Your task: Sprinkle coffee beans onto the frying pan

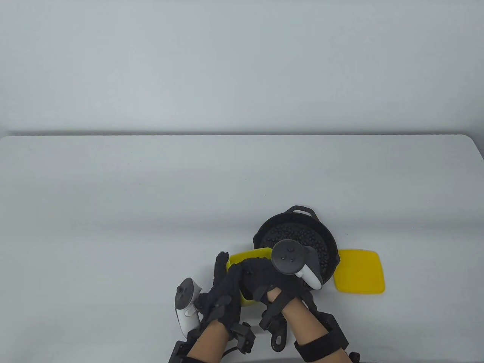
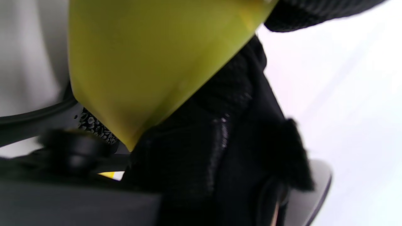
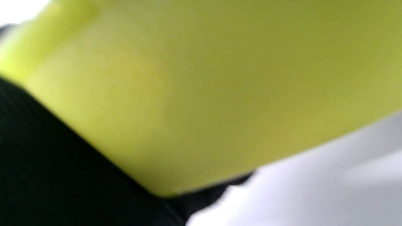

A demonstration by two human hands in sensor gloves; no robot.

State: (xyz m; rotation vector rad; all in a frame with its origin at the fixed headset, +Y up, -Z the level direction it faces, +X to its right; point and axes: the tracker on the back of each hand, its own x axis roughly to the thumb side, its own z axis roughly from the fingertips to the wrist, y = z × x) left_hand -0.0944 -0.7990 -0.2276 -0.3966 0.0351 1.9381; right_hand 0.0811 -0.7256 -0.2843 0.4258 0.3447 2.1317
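A black frying pan (image 1: 264, 231) sits near the table's front edge, with several dark coffee beans (image 1: 291, 235) in it. Its long handle (image 1: 279, 337) points toward me. A yellow container (image 1: 249, 257) is held just left of the pan. Both gloved hands grip it: my left hand (image 1: 223, 281) on its left side, my right hand (image 1: 261, 276) over its top and near side. The container fills the left wrist view (image 2: 150, 62) and the right wrist view (image 3: 220, 94). Beans in the pan show below the container in the left wrist view (image 2: 94, 127). The container's inside is hidden.
A yellow square lid (image 1: 359, 271) lies flat on the table, right of the pan and touching its rim. The white table (image 1: 151, 211) stretches to the back and to the left of the hands.
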